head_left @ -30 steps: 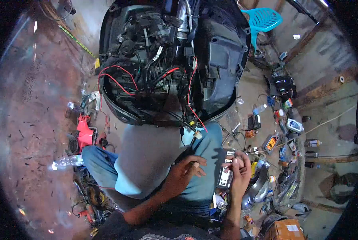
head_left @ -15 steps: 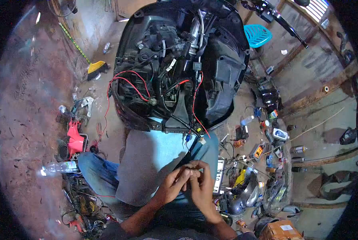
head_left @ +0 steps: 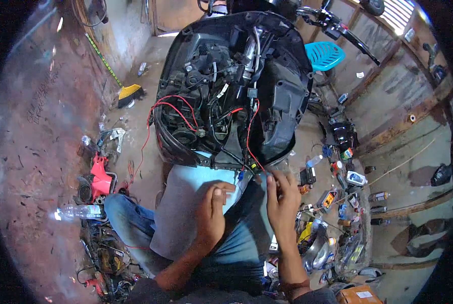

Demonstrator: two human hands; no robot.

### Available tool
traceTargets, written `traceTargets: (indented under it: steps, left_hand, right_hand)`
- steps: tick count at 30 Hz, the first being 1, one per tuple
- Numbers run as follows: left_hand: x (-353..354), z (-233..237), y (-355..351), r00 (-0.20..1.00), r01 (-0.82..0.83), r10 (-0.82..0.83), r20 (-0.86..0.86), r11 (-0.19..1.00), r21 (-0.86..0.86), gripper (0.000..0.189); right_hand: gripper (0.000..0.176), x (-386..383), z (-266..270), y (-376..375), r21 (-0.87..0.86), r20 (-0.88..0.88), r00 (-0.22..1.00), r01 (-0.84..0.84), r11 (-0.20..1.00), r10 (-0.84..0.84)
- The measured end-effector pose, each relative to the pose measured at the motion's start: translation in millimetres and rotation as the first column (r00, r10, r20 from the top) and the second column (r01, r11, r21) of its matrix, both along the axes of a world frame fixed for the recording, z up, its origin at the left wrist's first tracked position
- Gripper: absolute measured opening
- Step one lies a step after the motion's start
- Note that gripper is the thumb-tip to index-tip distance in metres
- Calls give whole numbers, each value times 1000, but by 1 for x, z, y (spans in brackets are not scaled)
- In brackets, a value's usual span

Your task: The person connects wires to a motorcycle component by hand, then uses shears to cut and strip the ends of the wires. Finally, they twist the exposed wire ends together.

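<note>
My left hand is raised over my lap, fingers stretched to the right and thumb up, with nothing visible in it. Farther right, my right hand reaches forward, fingers apart, its fingertips beside the lower end of a red wire and the connectors there. A small blue connector hangs between the two hands. Just above it shows a yellow-marked wire end. These wires come out of the opened black scooter body, which stands in front of my knees with its inner parts exposed.
A grey sheet lies across my legs. Bottles and parts crowd the floor at right, including a white bottle. At left are a red plastic part, a clear bottle and a broom. A turquoise chair stands behind.
My hands, pressed together over my lap before, have come apart. The right one has moved forward and right towards the wire ends; the left has shifted slightly left and forward. The view has shifted a little.
</note>
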State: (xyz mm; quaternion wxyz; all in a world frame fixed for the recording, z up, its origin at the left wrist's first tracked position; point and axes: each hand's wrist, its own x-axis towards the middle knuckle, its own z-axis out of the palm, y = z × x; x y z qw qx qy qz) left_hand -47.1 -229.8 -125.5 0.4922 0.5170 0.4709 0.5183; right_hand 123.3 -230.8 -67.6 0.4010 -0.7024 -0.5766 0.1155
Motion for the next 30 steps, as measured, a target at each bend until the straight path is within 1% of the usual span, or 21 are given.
traceTargets:
  steps: [1, 2, 3, 4, 5, 6, 7, 8, 10, 11, 14, 15, 17, 20, 21, 24, 25, 28, 29, 30]
  left_hand:
    - [5, 5, 7, 990, -28, 34, -135, 999, 45, 41]
    - [10, 8, 13, 961, -52, 76, -266, 994, 94, 41]
    - [16, 11, 20, 915, -65, 135, -380, 979, 192, 38]
    - [23, 16, 21, 913, -65, 115, -392, 988, 139, 37]
    - [30, 23, 21, 910, -64, 93, -403, 994, 84, 35]
    - [33, 28, 20, 907, -64, 69, -415, 998, 28, 34]
    - [34, 15, 25, 862, -36, 61, -503, 998, 59, 32]
    - [36, 13, 26, 870, -55, 91, -484, 995, 88, 32]
    - [43, 9, 26, 885, -93, 148, -441, 985, 144, 35]
    - [45, 1, 28, 847, -107, 210, -487, 967, 231, 38]
    - [48, 9, 29, 863, -126, 228, -451, 961, 244, 34]
    - [48, 7, 29, 882, -117, 192, -430, 974, 195, 32]
    - [49, 2, 32, 918, -93, 124, -376, 991, 99, 29]
    - [49, 4, 34, 969, -86, 113, -220, 988, 128, 31]
    - [48, 11, 32, 983, -83, 98, -154, 991, 105, 26]
    - [41, 5, 47, 998, -43, 40, 40, 996, 80, 19]
    - [36, 7, 52, 1000, -16, 15, 6, 993, 116, 14]
    - [21, 12, 65, 983, 88, -90, 161, 996, 17, 14]
    - [18, 16, 63, 977, 88, -87, 193, 996, 5, 13]
    - [15, 16, 66, 980, 111, -109, 168, 994, -4, 14]
  right_hand:
    - [26, 5, -1, 7, 42, 124, 991, 40, 998, -45]
    - [27, 8, -6, 12, 38, 141, 990, 26, 999, -32]
    - [28, 10, -11, 18, 36, 158, 987, 11, 999, -17]
    - [29, 12, -12, 22, 34, 176, 984, -5, 999, -1]
    - [28, 11, -12, 23, -59, 168, 986, 3, 998, 7]
    - [28, 11, -16, 25, -28, 133, 991, -2, 1000, 6]
    - [28, 11, -24, 28, 1, 97, 995, -7, 1000, 7]
    - [28, 11, -30, 29, 30, 60, 998, -10, 999, 8]
    - [27, 13, -30, 31, 20, 22, 1000, -12, 1000, 11]
    - [27, 14, -30, 31, 13, 1, 1000, -11, 1000, 11]
    - [25, 15, -14, 30, -44, -174, 984, -50, 998, 42]
    - [26, 16, -15, 30, -35, -304, 950, -86, 996, 71]
    - [26, 20, -16, 30, 2, -539, 832, -151, 988, 129]
    - [30, 11, 3, 27, 18, -795, 594, -184, 983, 125]
    - [31, 9, 1, 30, 14, -795, 592, -200, 980, 132]
    - [27, -6, 7, 32, -15, -871, 483, -215, 977, 93]
    - [24, -9, 4, 34, 11, -865, 489, -207, 978, 113]
    - [22, -16, -11, 39, 28, -847, 513, -224, 974, 142]
    - [20, -19, -14, 39, 45, -857, 493, -224, 974, 153]
    - [20, -22, -18, 39, 52, -858, 489, -219, 974, 156]
